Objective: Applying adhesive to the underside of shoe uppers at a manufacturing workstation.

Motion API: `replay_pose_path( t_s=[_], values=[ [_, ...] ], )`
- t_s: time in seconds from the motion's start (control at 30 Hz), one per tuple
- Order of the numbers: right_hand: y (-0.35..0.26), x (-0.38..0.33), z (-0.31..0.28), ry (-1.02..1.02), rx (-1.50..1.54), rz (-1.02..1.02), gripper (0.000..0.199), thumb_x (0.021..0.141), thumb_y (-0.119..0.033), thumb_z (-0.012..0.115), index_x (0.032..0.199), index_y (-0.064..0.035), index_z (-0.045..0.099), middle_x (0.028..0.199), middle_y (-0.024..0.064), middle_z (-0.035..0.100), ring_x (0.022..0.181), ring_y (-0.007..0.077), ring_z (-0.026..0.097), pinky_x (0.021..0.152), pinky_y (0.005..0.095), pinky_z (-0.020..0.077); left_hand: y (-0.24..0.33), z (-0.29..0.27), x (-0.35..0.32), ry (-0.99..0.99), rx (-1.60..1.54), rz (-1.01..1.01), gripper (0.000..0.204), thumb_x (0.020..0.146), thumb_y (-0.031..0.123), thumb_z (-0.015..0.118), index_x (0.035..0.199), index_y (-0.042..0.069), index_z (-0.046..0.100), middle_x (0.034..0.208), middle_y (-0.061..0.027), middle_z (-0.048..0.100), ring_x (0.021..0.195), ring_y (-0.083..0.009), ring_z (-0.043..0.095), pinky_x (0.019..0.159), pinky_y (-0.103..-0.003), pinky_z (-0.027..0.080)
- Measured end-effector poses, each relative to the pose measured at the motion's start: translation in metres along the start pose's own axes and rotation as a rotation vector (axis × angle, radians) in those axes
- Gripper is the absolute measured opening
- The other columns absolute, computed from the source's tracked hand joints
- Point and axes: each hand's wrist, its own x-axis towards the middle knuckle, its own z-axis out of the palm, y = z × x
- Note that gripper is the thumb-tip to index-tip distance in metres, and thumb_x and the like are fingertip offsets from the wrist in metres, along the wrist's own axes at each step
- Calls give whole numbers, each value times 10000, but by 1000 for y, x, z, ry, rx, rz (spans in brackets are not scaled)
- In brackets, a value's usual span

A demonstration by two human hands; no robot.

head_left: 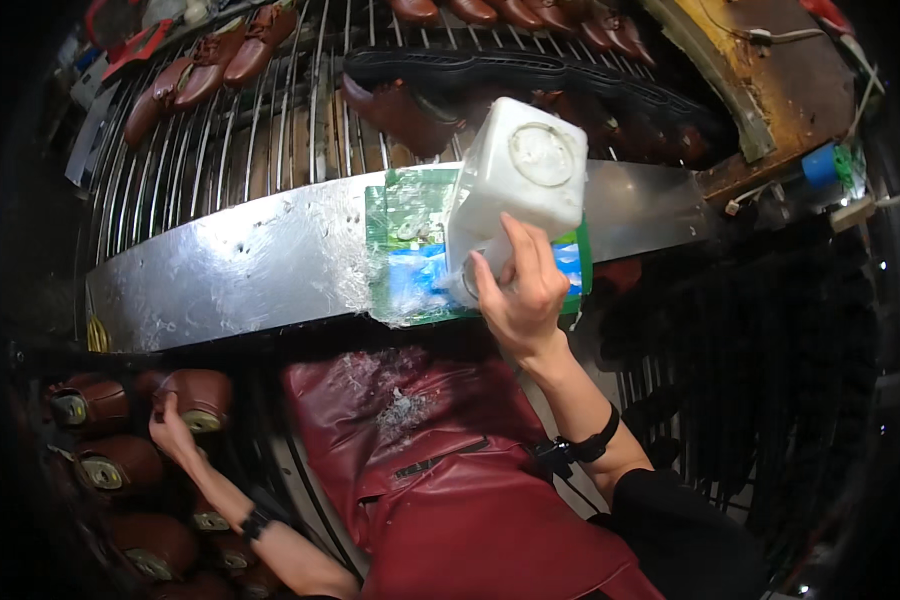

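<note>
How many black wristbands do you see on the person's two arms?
2: one wristband on the left forearm, another wristband on the right forearm. The black sleeve may hide more.

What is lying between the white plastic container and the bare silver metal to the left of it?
The left part of a green-edged sheet lies between the white plastic container and the bare metal, as the head view shows.
</note>
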Motion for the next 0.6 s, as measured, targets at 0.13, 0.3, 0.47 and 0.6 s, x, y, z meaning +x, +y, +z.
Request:
replay_pose_path(
  t_s=[0.13,0.3,0.47,0.6],
  values=[
    [11,-9,-12,-178,47,44,399,787,-21,816,1165,-28,688,1015,153,688,778,365,707,658,426,561,1,15,-114,-178,-864,-246,535,1001,308,716,1430,7,607,1405,-128,642,1215,-260,652,1046,-419,519],
    [13,-16,-25,-251,108,54,204,837,-37,814,1030,-40,747,895,122,686,747,314,693,637,391,547,67,23,-228,-312,-1556,-149,627,1007,294,667,1520,-23,496,1446,-187,619,1278,-348,641,1117,-461,525],
    [6,-26,-37,-41,489,632,105,882,0,817,984,9,794,882,115,744,751,227,688,663,326,531,95,48,-197,-359,-1061,234,576,1024,240,651,1513,-24,504,1469,-194,599,1296,-335,631,1110,-444,530],
    [8,-49,-42,-49,268,257,144,884,40,797,1025,41,770,871,148,729,728,220,683,669,323,533,156,97,-209,-376,-648,529,536,1037,198,638,1508,-25,510,1487,-199,584,1309,-324,623,1104,-430,534]
  ],
)
